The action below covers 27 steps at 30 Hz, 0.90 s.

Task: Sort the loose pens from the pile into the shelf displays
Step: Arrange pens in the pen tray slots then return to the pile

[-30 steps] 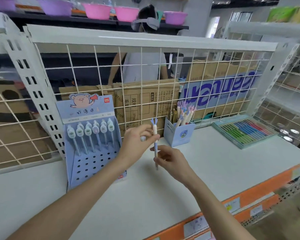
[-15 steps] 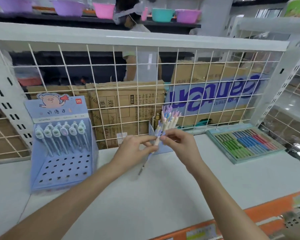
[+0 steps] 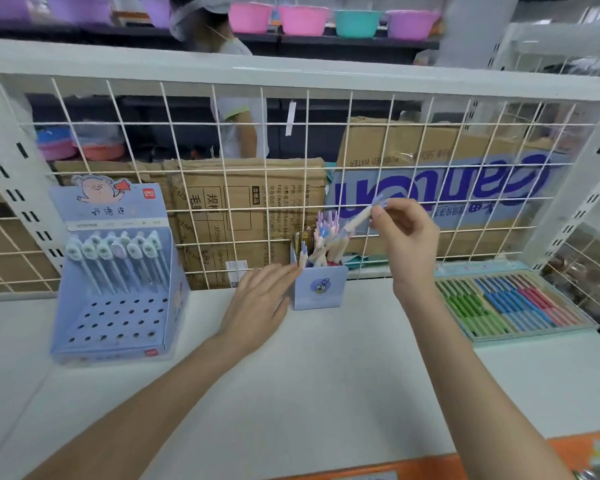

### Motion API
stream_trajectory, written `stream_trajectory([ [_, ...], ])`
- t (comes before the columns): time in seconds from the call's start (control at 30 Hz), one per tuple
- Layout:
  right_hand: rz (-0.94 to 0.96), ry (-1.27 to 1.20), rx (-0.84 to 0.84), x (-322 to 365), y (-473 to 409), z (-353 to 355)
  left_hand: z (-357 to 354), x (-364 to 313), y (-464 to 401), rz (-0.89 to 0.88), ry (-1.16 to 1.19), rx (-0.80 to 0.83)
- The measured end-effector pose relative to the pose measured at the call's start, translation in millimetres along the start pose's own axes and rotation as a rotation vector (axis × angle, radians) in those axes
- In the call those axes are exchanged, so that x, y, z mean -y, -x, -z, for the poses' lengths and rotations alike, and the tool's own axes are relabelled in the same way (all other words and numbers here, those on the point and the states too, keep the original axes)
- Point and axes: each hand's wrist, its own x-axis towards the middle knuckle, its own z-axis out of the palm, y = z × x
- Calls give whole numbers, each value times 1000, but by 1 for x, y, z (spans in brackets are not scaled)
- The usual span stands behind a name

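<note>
White shelf [image 3: 326,375] runs under a wire grid [image 3: 222,150], with cardboard boxes [image 3: 250,202] and coloured bowls [image 3: 302,19] behind. On it stand a blue pen display [image 3: 118,299], a small blue pen cup [image 3: 321,287] and a tray of coloured pens [image 3: 513,306]. Half a second ago both hands pinched the pen [image 3: 361,218]; now the left hand [image 3: 257,303] has let go, fingers straight, tips just beside the cup. The right hand [image 3: 407,244] pinches the pen's upper end between thumb and fingers, tilted above the cup.
</note>
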Motion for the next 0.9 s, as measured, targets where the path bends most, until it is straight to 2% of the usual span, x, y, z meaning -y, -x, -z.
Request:
stream_trajectory([
  [0.13, 27, 109, 25, -14, 3, -9, -3, 3, 1, -15, -79, 5],
  [0.3, 57, 384, 171, -26, 8, -19, -6, 4, 2, -16, -106, 8],
  [0.4, 90, 541, 255, -30, 10, -28, -7, 5, 2, -24, -109, 7],
  [0.67, 194, 836, 346, -41, 9, -42, -8, 7, 4, -32, -56, 8],
  [0.77, 257, 871, 343, -43, 11, -46, -8, 8, 5, -32, -45, 18],
  [0.9, 253, 859, 355, -43, 10, -51, -5, 7, 9, -11, -29, 34],
])
